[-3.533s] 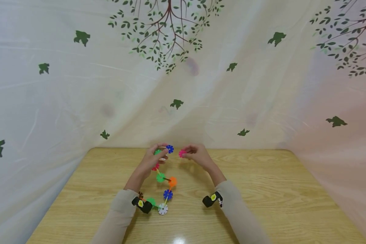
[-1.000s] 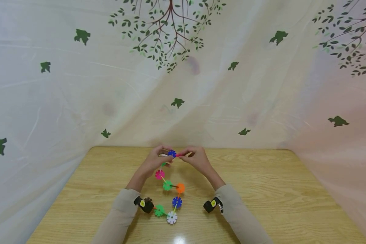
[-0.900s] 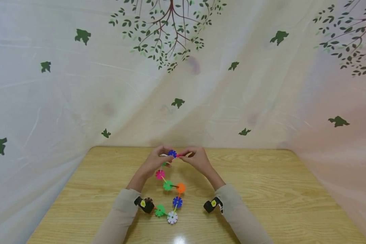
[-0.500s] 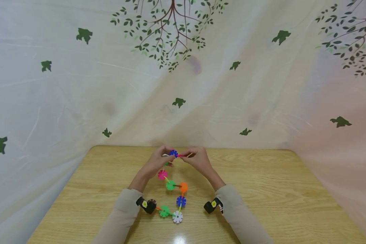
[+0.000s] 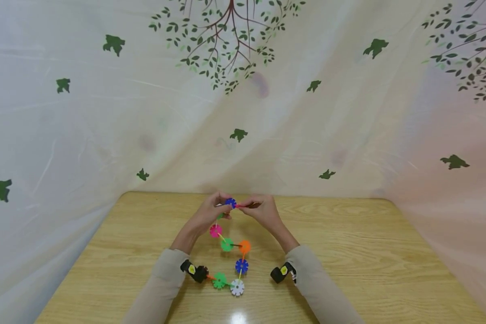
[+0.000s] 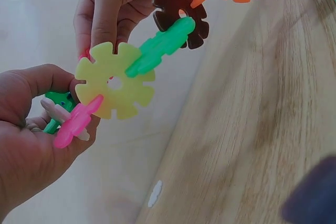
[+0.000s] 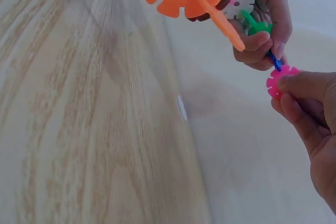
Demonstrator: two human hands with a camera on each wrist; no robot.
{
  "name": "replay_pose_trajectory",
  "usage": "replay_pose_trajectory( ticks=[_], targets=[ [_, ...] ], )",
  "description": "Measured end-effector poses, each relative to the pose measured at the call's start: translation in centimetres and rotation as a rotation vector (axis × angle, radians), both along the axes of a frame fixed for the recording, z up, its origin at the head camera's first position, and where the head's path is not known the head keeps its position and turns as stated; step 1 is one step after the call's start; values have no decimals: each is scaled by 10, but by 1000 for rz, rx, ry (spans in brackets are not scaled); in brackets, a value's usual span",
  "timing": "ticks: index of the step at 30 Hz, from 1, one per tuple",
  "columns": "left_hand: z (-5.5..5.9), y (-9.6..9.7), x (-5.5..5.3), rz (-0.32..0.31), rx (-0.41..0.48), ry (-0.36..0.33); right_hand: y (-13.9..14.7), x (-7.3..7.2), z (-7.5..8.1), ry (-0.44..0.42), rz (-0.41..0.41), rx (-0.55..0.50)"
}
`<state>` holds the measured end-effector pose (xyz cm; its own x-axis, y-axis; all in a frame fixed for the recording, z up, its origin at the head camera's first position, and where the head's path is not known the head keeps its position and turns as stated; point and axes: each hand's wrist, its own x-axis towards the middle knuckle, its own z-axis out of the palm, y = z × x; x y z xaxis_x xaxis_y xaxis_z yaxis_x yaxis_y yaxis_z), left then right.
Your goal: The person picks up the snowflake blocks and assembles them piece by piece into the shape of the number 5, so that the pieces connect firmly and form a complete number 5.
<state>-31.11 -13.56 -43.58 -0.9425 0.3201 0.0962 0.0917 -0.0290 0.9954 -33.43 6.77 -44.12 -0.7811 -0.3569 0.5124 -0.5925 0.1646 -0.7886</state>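
My left hand (image 5: 204,215) pinches a blue notched plastic disc (image 5: 231,203) at the upper end of a chain of interlocking snowflake discs. Thumb and fingers of my right hand (image 5: 263,210) pinch a pink disc (image 7: 275,85), whose edge meets the blue disc's rim. Below the left hand the chain runs through another pink disc (image 5: 216,231), a green one (image 5: 227,245), an orange one (image 5: 245,246), a second blue one (image 5: 241,266) and a white one (image 5: 237,287). In the left wrist view a yellow disc (image 6: 113,85) and a brown disc (image 6: 173,9) hang close to the camera.
The wooden table (image 5: 348,252) reaches back to a pale cloth (image 5: 291,135) printed with leaves and branches. A small white oval piece (image 7: 181,108) shows at the table's edge in the right wrist view. Black wrist cameras sit on both sleeves.
Earlier the hands were apart, with the pink disc facing the camera. It has since turned edge-on and come up against the blue disc. The hanging chain has shifted right.
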Motion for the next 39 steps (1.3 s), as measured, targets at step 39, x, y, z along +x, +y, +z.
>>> replay_pose_trajectory(
  ticks=[39],
  targets=[
    [6, -34, -8, 10, -192, -49, 8, -33, -9, -500, 223, 108]
  ],
)
